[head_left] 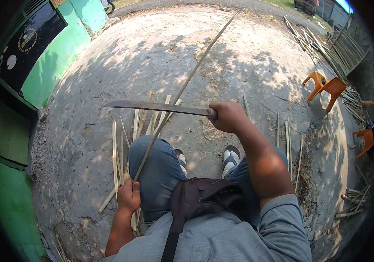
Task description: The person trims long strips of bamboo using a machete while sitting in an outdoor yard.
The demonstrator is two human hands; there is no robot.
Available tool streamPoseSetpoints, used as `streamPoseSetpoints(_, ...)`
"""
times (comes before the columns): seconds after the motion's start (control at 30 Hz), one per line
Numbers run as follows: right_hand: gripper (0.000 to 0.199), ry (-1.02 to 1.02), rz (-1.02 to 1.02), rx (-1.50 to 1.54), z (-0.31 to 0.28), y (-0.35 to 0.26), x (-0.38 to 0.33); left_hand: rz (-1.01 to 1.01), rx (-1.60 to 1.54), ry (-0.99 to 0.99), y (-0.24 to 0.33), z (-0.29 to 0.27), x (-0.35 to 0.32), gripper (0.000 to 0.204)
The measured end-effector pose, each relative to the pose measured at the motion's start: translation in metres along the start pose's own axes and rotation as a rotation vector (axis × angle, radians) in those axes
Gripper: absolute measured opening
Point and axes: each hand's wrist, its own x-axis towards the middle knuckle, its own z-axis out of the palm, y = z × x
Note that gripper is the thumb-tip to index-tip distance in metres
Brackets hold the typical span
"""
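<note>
My right hand is closed round the handle of a machete. Its long dark blade points left, roughly level, and crosses over a long thin bamboo pole in the picture; whether they touch I cannot tell. My left hand grips the near end of that pole beside my left knee. From there the pole slants up and away to the far right, over my thigh. Split bamboo strips lie on the ground around my left leg, and more strips lie beyond my right knee.
Two orange plastic stools stand to the right, near stacked bamboo poles and a slatted bamboo panel. Another person is partly visible at the right edge. A green wall runs along the left. Cracked concrete spreads ahead.
</note>
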Motion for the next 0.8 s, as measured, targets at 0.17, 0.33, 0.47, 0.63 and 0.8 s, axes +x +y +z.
streamPoseSetpoints(0.17, 0.017, 0.019, 0.141, 0.111, 0.008, 0.012, -0.002, 0.001, 0.034, -0.002, 0.001, -0.001, 0.001, 0.055)
streamPoseSetpoints(0.33, 0.014, -0.025, 0.073, 0.126, 0.006, -0.019, -0.006, -0.012, -0.007, 0.007, -0.001, 0.002, -0.001, 0.055)
streamPoseSetpoints(0.47, 0.014, -0.139, -0.082, -0.022, 0.008, -0.034, -0.006, -0.030, 0.013, -0.011, 0.001, 0.001, -0.001, 0.054)
streamPoseSetpoints(0.63, 0.014, -0.152, -0.077, -0.109, -0.003, -0.031, -0.004, -0.027, 0.033, -0.004, 0.000, 0.002, -0.001, 0.053)
streamPoseSetpoints(0.8, 0.011, -0.025, 0.032, -0.006, 0.002, -0.011, -0.003, -0.060, 0.023, -0.027, 0.004, -0.001, -0.001, 0.053)
